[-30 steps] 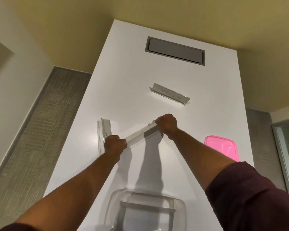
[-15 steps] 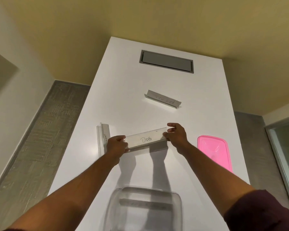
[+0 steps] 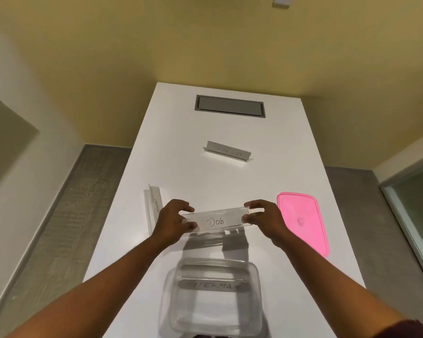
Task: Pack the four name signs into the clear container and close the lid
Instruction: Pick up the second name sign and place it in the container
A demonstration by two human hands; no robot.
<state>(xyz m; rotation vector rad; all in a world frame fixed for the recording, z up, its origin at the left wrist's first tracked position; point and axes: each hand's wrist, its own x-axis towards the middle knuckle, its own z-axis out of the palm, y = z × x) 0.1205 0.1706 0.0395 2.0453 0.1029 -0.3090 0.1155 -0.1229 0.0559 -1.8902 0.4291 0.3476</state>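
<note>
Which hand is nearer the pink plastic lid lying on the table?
Right. The right hand, gripping the clear "Dog" sign, sits just beside the pink plastic lid; the left hand holds the sign's far end.

Container (image 3: 213,311) near edge cut by frame bottom. Far sign (image 3: 226,151) writing too faint to read. Left sign (image 3: 154,207) partly hidden behind left hand (image 3: 172,222).

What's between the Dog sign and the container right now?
Only bare table with shadows lies between the Dog sign and the container, in the head view.
</note>
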